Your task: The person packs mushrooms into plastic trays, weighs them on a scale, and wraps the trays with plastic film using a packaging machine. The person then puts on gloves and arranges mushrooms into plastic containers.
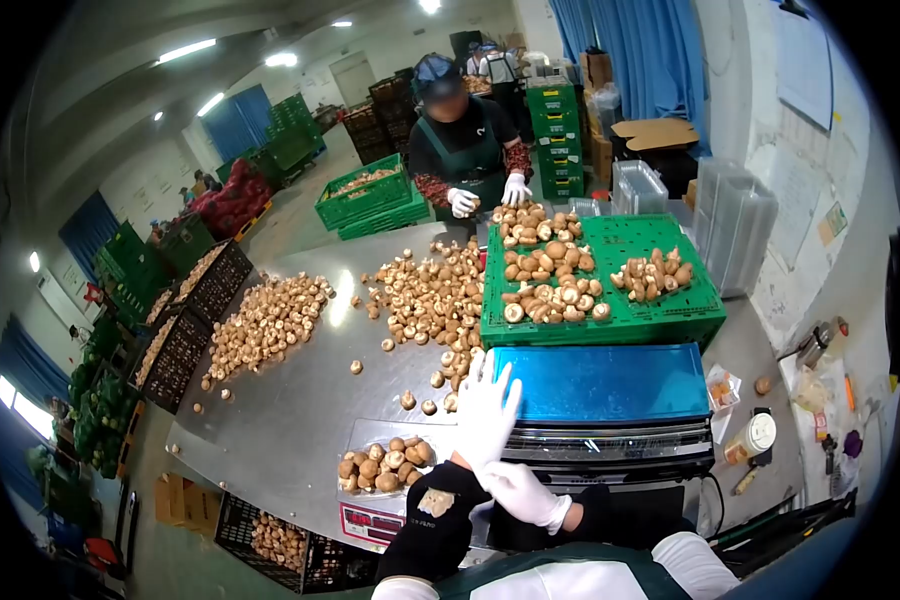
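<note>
My left hand (485, 412), in a white glove, is raised with its fingers spread and holds nothing, between the loose mushrooms and the blue-topped machine (600, 385). At its wrist, my right hand (526, 496), also gloved, has its fingers closed on the left glove's cuff (480, 462). Left of my hands, a clear tray of mushrooms (385, 466) rests on a scale (370, 522) with a red display. Loose mushrooms (430, 300) lie beyond my left hand. Several piles of mushrooms (550, 262) sit on an upturned green crate (660, 240) behind the machine.
A co-worker (465, 140) in white gloves stands across the metal table (300, 400), handling mushrooms. Another mushroom pile (265, 325) lies at left, beside black crates (175, 355). Clear containers (732, 225), a cup (758, 434) and a cable are on the right.
</note>
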`<state>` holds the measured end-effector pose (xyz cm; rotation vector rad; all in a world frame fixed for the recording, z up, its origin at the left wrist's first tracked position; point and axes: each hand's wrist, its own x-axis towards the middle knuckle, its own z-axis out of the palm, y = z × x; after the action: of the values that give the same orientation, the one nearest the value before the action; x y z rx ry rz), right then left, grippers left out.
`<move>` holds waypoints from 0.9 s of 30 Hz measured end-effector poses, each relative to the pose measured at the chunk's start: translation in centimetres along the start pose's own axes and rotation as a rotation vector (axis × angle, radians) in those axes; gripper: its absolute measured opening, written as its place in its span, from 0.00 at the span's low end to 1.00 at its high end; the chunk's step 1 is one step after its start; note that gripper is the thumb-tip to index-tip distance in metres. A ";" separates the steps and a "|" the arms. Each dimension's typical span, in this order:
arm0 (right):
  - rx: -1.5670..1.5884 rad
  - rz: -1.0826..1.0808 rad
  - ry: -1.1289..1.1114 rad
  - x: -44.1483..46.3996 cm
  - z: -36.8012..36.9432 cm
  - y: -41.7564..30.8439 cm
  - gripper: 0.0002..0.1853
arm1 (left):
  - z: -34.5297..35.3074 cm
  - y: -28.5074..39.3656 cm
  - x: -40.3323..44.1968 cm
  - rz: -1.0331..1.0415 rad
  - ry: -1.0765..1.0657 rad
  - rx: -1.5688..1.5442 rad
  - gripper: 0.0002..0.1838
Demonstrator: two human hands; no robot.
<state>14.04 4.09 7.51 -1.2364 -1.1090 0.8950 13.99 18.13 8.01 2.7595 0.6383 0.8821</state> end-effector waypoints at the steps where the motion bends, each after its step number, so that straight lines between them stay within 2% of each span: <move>1: -0.041 0.014 -0.065 -0.4 0.3 -0.7 0.07 | 0.6 -0.7 0.0 -0.049 -0.036 -0.037 0.23; 2: -0.011 -0.027 -0.071 -0.7 0.8 -1.8 0.07 | 1.3 -1.5 -0.2 -0.106 -0.046 -0.184 0.22; 3: -0.058 -0.089 -0.056 -0.8 1.1 -2.5 0.06 | 0.4 -0.9 0.3 -0.108 -0.046 -0.184 0.22; 5: -0.203 -0.084 -0.141 -0.9 0.8 -3.7 0.06 | -1.3 0.1 1.3 -0.683 -0.397 -0.818 0.26; 6: -0.205 -0.086 -0.144 -0.8 0.8 -3.7 0.06 | -1.5 0.3 1.0 -0.631 -0.380 -1.171 0.30; 7: -0.204 -0.102 -0.078 -0.6 0.8 -3.5 0.08 | -2.1 0.9 0.8 -0.650 -0.430 -1.365 0.32; 9: -0.255 -0.108 -0.005 0.1 0.5 -2.5 0.09 | -1.1 1.2 0.0 -0.396 -0.415 -1.836 0.33; 10: -0.284 -0.131 0.022 0.2 0.2 -2.3 0.08 | -0.4 1.4 -0.1 -0.335 -0.412 -1.976 0.39; 11: -0.310 -0.156 0.049 0.4 -0.1 -2.4 0.09 | 0.1 2.1 -0.4 -0.289 -0.276 -2.105 0.41; 12: -0.318 -0.183 0.094 0.4 -0.3 -2.9 0.11 | 0.3 2.1 -0.5 -0.220 -0.270 -2.186 0.42; 13: -0.350 -0.098 0.076 0.1 -0.5 -3.1 0.12 | 0.3 2.0 -0.7 -0.149 -0.263 -2.265 0.44; 14: -0.344 -0.226 0.165 0.1 -0.6 -2.4 0.11 | -0.6 2.3 -0.6 -0.254 -0.240 -2.358 0.47; 15: -0.337 -0.352 0.252 -0.1 -0.7 -1.5 0.11 | -1.9 2.8 -0.6 -0.252 -0.237 -2.355 0.47; 16: -0.358 -0.316 0.358 -0.3 -1.0 -1.1 0.12 | -3.2 3.6 -0.7 -0.365 -0.194 -2.504 0.48; 17: -0.420 -0.390 0.404 0.1 -2.0 -0.7 0.12 | -3.9 3.8 -0.8 -0.484 -0.143 -2.651 0.50; 18: -0.450 -0.385 0.459 0.3 -2.5 -0.8 0.12 | -3.8 3.6 -1.5 -0.480 -0.211 -2.708 0.51; 19: -0.479 -0.378 0.515 0.4 -2.9 -0.7 0.12 | -3.4 3.4 -1.6 -0.391 -0.206 -2.617 0.50; 20: -0.522 -0.354 0.441 0.3 -3.3 -0.2 0.12 | -3.3 3.5 -1.9 -0.418 -0.134 -2.611 0.48; 22: -0.501 -0.361 0.452 0.3 -3.3 -0.1 0.12 | -4.5 4.8 -1.6 -0.441 -0.062 -2.603 0.47; 24: -0.471 -0.355 0.530 0.4 -4.0 0.0 0.09 | -5.0 5.6 -1.4 -0.599 0.006 -2.551 0.47; 25: -0.464 -0.316 0.627 0.4 -4.4 0.2 0.06 | -5.3 5.9 -1.5 -0.597 0.010 -2.552 0.47; 26: -0.464 -0.317 0.623 0.6 -5.2 0.4 0.06 | -5.7 6.2 -1.7 -0.648 0.044 -2.674 0.46; 27: -0.115 -0.126 0.625 0.7 -6.2 0.6 0.06 | -5.9 6.3 -2.0 -0.701 0.078 -2.795 0.46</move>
<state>20.22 3.28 7.16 -1.3931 -0.7259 0.3073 11.26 11.81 13.62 -0.0486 -0.0631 0.5018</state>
